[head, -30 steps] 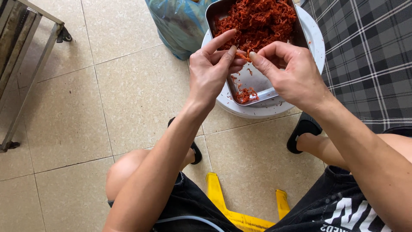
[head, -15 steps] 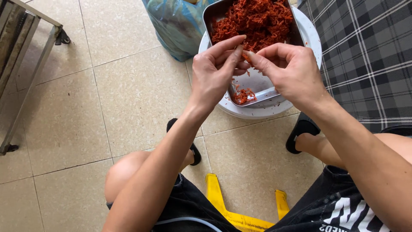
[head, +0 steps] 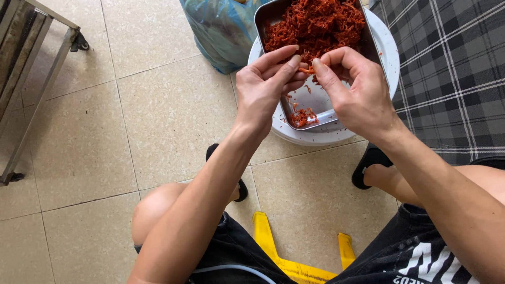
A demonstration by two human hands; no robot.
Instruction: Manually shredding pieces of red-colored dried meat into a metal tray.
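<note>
Head view looks straight down at a person sitting on a low yellow stool (head: 294, 263), knees apart, with both hands up over a metal tray (head: 323, 113) full of small red dried bits, shrimp by the look of it (head: 315, 23). Left hand (head: 265, 87) and right hand (head: 355, 87) meet fingertip to fingertip over the middle of the tray, both pinched shut on one little orange piece (head: 306, 69) between them, so the piece sits just above the tray's bare part, not in the heap. Holding it right over the tray makes sense I guess, since anything that drops lands back in metal and not on the floor. The big heap fills the far end of the tray, and a much smaller red pile (head: 303, 117) sits apart at the near corner, with bare metal between the two. The tray rests on a round white lid or stand (head: 392, 58), and its near edge comes close to the white rim. A blue plastic bag (head: 221, 31) stands just beside that rim on the far left, and a grey plaid cloth (head: 452, 73) runs along the right, so that side's tight. Tiled floor (head: 158, 121) to the left is the roomy side, out to a metal rack (head: 26, 79) at the edge.
</note>
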